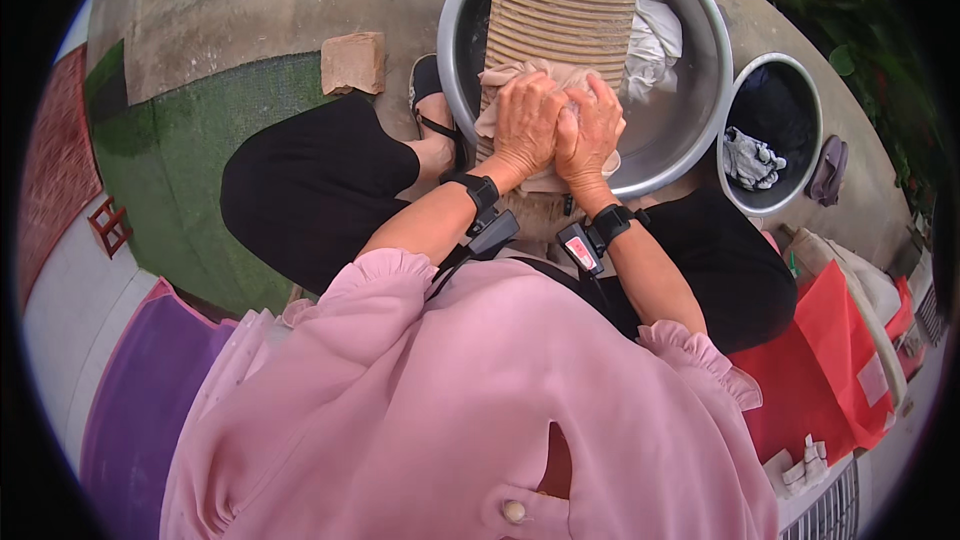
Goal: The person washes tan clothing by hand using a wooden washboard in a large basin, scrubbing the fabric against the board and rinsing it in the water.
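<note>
A ridged wooden washboard point(566, 11) leans in a large metal basin point(675, 157) in front of me. Bunched on the board's lower part is a beige wet cloth point(491, 124). My left hand point(529, 120) and my right hand point(590, 127) press close together on this cloth, fingers curled into it. The two hands touch at the thumbs. Beside the board, a white cloth point(654, 41) lies in cloudy water within the basin. Each wrist wears a black strap with a small device.
Right of the basin stands a smaller metal tub point(810, 157) holding a grey patterned cloth point(750, 159) in dark water. A pair of purple shoes point(827, 171) sits past it. A brick point(352, 64) rests at the left by a green mat point(210, 165). Red bags point(802, 367) lie at my right.
</note>
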`<act>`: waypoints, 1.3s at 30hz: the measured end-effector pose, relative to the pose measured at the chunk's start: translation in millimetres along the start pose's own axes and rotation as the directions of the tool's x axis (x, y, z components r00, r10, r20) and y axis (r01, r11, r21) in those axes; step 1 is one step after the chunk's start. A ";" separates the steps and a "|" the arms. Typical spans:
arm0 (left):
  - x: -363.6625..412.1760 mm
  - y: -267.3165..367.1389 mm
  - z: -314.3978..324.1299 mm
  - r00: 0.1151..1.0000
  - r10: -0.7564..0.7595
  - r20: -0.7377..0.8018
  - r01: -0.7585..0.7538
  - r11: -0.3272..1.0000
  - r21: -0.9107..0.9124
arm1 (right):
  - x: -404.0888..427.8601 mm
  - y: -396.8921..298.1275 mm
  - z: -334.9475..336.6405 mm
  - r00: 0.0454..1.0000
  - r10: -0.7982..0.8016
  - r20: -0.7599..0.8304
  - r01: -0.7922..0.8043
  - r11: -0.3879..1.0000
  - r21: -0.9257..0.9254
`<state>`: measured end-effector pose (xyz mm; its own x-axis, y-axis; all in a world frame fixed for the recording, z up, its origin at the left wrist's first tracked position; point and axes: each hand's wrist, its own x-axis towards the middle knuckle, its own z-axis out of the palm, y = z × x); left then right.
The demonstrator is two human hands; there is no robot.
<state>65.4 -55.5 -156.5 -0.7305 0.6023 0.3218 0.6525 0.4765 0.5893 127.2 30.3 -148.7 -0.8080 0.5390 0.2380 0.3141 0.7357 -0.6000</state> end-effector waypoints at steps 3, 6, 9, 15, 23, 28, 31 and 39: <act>60.0 -20.4 16.4 0.989 -0.003 0.148 -0.008 0.997 0.077 | 57.6 26.3 19.0 0.999 0.002 0.048 -0.001 1.000 -0.018; 58.9 -14.8 21.1 0.999 -0.028 0.046 0.028 1.000 0.004 | 66.5 26.7 17.2 0.999 -0.052 0.013 0.053 0.998 -0.017; 61.0 -12.7 17.3 0.982 -0.147 0.118 0.139 0.988 0.073 | 77.1 17.7 5.2 0.970 0.097 0.222 -0.102 0.995 0.011; -23.1 7.2 -6.7 0.997 -0.059 0.054 0.058 0.998 0.021 | -9.2 -7.6 -16.1 0.983 -0.182 -0.015 0.183 0.980 0.082; 90.2 -23.6 32.6 0.980 -0.092 0.177 0.075 0.992 0.099 | 102.6 35.6 21.6 0.998 -0.067 0.002 0.067 0.997 -0.049; 47.4 0.9 -5.1 0.971 -0.209 0.118 0.205 0.978 0.044 | 54.8 -4.1 -13.2 0.983 0.108 0.150 -0.127 0.984 0.122; -6.8 9.9 -9.4 0.992 -0.120 0.041 0.122 0.991 -0.055 | -0.6 -9.1 -18.0 0.997 -0.030 0.070 0.023 0.995 0.094; 76.2 -16.7 26.6 0.997 -0.062 0.048 0.057 0.995 0.083 | 86.6 28.9 13.7 0.998 -0.051 0.026 0.053 0.998 -0.047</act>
<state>4.2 -0.6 -161.5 -0.7589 0.6016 0.2492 0.6239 0.5621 0.5429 59.5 92.6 -155.9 -0.8359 0.4895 0.2485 0.2940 0.7814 -0.5504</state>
